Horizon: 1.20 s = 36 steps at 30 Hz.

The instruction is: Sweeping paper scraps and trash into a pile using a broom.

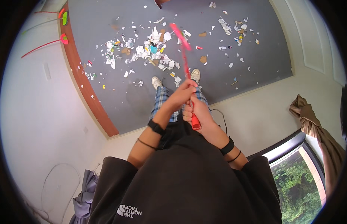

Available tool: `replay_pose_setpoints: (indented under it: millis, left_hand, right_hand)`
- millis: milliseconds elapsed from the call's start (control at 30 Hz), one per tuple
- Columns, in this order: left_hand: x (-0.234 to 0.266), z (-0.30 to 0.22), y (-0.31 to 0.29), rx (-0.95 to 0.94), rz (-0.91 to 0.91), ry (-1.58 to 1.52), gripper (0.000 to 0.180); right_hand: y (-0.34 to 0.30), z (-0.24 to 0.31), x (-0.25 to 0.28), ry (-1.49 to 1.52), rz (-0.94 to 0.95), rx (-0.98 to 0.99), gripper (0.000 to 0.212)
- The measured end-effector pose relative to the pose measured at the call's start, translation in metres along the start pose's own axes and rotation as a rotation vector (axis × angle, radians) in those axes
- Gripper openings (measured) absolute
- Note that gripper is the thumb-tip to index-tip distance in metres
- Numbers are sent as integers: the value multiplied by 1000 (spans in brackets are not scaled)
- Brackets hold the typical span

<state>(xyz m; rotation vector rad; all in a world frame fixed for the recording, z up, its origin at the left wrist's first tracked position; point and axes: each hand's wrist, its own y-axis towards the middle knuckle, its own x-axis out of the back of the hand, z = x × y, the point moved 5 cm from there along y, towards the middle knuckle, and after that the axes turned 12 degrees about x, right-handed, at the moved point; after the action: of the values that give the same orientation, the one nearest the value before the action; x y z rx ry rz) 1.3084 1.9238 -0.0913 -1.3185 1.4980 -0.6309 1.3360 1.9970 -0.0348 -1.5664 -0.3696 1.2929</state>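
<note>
A red broom slants away in front of me, gripped by both hands. My left hand is closed round the handle farther along it. Just nearer to me, my right hand wraps the handle close to its thick red end. The pinkish-red broom head is smeared by motion, and I cannot tell whether it touches the floor. Left of it lies a loose pile of torn paper scraps, mostly white with some brown, blue and yellow bits.
Another scatter of scraps lies at the far right on the grey floor. Red and green broom heads stand by the left wall, above a brown floor border. A knotted curtain hangs beside a window at the right.
</note>
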Motion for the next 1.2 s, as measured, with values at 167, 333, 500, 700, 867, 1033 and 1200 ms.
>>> replay_pose_setpoints:
  millis: [167, 333, 500, 700, 867, 1033, 1200]
  left_hand:
    - [16, 39, 38, -14, 133, -114, 16]
    - [104, 62, 17, -100, -7, -177, 17]
    - [242, 68, -55, -73, -336, -227, 20]
    - [275, 51, -108, -136, -391, -43, 19]
    - [213, 32, -121, -16, -43, 203, 18]
    - [144, 39, -101, -211, 204, 313, 19]
    - [79, 69, -74, -405, 410, 428, 19]
  right_hand:
    - [31, -28, 13, -207, -217, 99, 33]
    - [67, -94, -31, -284, -122, -1, 31]
    - [112, -187, -114, -370, 24, -127, 27]
    - [108, -218, -150, 33, 232, -245, 24]
    - [39, -178, -131, 163, 241, -160, 30]
    - [-9, -162, -100, 119, 97, 51, 31]
    - [-44, -155, -56, -68, -190, 255, 31]
